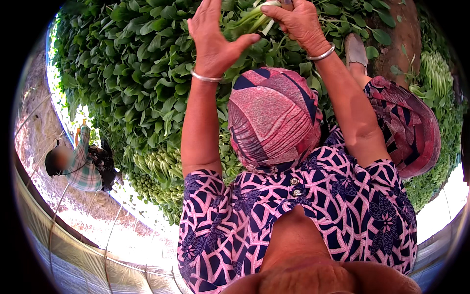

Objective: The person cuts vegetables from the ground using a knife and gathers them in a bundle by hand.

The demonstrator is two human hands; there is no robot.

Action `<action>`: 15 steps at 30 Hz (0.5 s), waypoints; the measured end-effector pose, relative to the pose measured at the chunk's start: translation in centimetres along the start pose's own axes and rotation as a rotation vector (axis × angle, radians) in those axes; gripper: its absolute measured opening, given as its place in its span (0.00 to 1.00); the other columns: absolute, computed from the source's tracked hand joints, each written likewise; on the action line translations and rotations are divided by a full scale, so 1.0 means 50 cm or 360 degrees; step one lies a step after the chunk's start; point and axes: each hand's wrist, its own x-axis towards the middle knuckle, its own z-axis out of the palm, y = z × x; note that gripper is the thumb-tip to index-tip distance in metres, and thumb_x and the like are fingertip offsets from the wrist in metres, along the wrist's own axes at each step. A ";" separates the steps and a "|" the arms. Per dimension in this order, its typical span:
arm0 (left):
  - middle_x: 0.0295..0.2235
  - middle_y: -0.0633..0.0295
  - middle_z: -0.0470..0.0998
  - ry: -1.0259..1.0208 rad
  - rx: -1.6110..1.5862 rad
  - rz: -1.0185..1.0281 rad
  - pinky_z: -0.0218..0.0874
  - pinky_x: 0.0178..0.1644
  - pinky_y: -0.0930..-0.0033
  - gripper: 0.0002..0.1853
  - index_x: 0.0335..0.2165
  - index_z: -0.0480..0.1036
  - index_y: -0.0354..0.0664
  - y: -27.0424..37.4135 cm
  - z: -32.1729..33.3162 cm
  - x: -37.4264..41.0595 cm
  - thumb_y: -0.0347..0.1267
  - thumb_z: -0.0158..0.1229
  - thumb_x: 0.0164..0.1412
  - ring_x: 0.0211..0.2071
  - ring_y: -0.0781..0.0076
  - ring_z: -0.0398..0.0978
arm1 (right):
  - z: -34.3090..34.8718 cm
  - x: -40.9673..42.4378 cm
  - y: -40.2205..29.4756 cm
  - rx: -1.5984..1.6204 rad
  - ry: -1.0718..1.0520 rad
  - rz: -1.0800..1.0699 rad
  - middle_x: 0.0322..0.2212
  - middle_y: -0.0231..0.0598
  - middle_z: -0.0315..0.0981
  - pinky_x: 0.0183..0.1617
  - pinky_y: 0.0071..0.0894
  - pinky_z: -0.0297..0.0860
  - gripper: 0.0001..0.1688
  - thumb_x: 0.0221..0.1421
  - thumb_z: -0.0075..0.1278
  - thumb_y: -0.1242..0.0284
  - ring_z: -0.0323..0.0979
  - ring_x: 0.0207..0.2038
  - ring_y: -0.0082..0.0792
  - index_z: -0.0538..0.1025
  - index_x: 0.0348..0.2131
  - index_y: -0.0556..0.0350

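Observation:
My left hand is raised over the leafy green plants, its thumb spread away from the fingers, holding nothing that shows. To the right of it, my right hand grips a small bunch of green leaf stalks with pale ends between thumb and fingers. Part of a rounded, handle-like thing also shows in the right hand at the top edge; what it is cannot be told. Both wrists wear silver-coloured bangles.
Cut greens lie in piles at lower left and far right. My knees in patterned cloth and one shoe are close in. Bare soil shows at upper right. Another person is at left, near plastic sheeting on thin hoops.

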 end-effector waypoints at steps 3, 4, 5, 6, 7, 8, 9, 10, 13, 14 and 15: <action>0.52 0.52 0.70 -0.0394 -0.0044 -0.0106 0.34 0.64 0.37 0.57 0.62 0.54 0.39 0.022 0.046 0.039 0.45 0.73 0.36 0.55 0.55 0.66 | 0.012 -0.006 -0.027 0.0095 -0.0074 -0.0014 0.22 0.30 0.75 0.23 0.20 0.65 0.08 0.54 0.57 0.72 0.69 0.20 0.18 0.76 0.33 0.57; 0.50 0.53 0.72 -0.0535 -0.0131 -0.0353 0.39 0.63 0.39 0.55 0.61 0.55 0.38 0.003 0.062 0.046 0.44 0.73 0.37 0.53 0.55 0.68 | 0.012 -0.006 -0.030 0.0126 -0.0094 -0.0004 0.22 0.29 0.75 0.23 0.20 0.65 0.08 0.54 0.57 0.72 0.69 0.20 0.18 0.75 0.32 0.57; 0.48 0.53 0.74 -0.0674 -0.0220 -0.0603 0.44 0.62 0.42 0.54 0.61 0.55 0.38 -0.013 0.074 0.048 0.43 0.73 0.38 0.52 0.55 0.70 | 0.011 -0.006 -0.030 0.0158 -0.0114 0.0008 0.21 0.29 0.74 0.23 0.20 0.65 0.08 0.55 0.57 0.71 0.68 0.20 0.17 0.75 0.32 0.57; 0.44 0.52 0.76 -0.0683 -0.0176 -0.0626 0.52 0.55 0.47 0.42 0.53 0.63 0.41 -0.017 0.089 0.048 0.40 0.70 0.39 0.47 0.54 0.72 | -0.006 0.001 -0.008 0.0284 -0.0014 0.0154 0.19 0.28 0.72 0.22 0.22 0.65 0.09 0.52 0.58 0.71 0.66 0.19 0.18 0.75 0.30 0.58; 0.39 0.52 0.77 -0.0698 -0.0137 -0.0647 0.60 0.48 0.53 0.29 0.45 0.70 0.44 -0.016 0.107 0.045 0.36 0.67 0.40 0.42 0.53 0.75 | -0.027 0.006 0.023 0.0223 0.0026 0.0175 0.19 0.28 0.71 0.20 0.21 0.63 0.12 0.54 0.57 0.67 0.65 0.18 0.18 0.75 0.32 0.58; 0.35 0.51 0.79 -0.0716 -0.0095 -0.0669 0.68 0.41 0.59 0.18 0.37 0.77 0.48 -0.018 0.128 0.038 0.33 0.63 0.42 0.37 0.52 0.77 | -0.049 0.005 0.059 0.0164 0.0065 0.0200 0.19 0.28 0.71 0.19 0.20 0.62 0.15 0.55 0.56 0.63 0.64 0.16 0.17 0.75 0.33 0.58; 0.25 0.53 0.78 -0.0509 -0.0279 -0.0511 0.69 0.33 0.58 0.11 0.30 0.77 0.49 -0.036 0.156 0.009 0.35 0.61 0.43 0.28 0.50 0.77 | -0.063 0.004 0.098 0.0111 0.0089 0.0221 0.19 0.29 0.70 0.17 0.18 0.61 0.19 0.56 0.55 0.59 0.63 0.15 0.16 0.75 0.35 0.58; 0.26 0.53 0.79 -0.0589 -0.0347 -0.0497 0.69 0.34 0.57 0.11 0.31 0.77 0.49 -0.039 0.176 -0.011 0.35 0.61 0.44 0.29 0.50 0.77 | -0.073 0.001 0.140 -0.0023 0.0120 0.0291 0.20 0.30 0.71 0.18 0.20 0.61 0.20 0.58 0.51 0.57 0.64 0.16 0.18 0.75 0.36 0.58; 0.35 0.54 0.79 -0.1109 -0.0306 -0.0516 0.68 0.41 0.63 0.17 0.37 0.78 0.49 -0.038 0.193 -0.072 0.33 0.64 0.43 0.36 0.58 0.78 | -0.066 -0.038 0.216 -0.0021 -0.0063 0.0797 0.18 0.29 0.67 0.15 0.21 0.59 0.17 0.58 0.51 0.59 0.62 0.14 0.20 0.74 0.35 0.55; 0.38 0.54 0.78 -0.1219 -0.0251 -0.0457 0.68 0.43 0.62 0.17 0.38 0.78 0.51 -0.051 0.206 -0.096 0.33 0.62 0.43 0.37 0.56 0.77 | -0.073 -0.052 0.242 -0.0088 -0.0131 0.0895 0.17 0.31 0.66 0.15 0.24 0.59 0.17 0.57 0.51 0.59 0.62 0.13 0.23 0.73 0.34 0.56; 0.42 0.54 0.77 -0.1321 -0.0189 -0.0410 0.67 0.45 0.61 0.18 0.39 0.77 0.53 -0.069 0.214 -0.134 0.32 0.61 0.44 0.39 0.54 0.77 | -0.072 -0.068 0.262 -0.0155 -0.0215 0.0994 0.15 0.32 0.65 0.14 0.28 0.59 0.17 0.56 0.52 0.60 0.62 0.12 0.26 0.73 0.33 0.57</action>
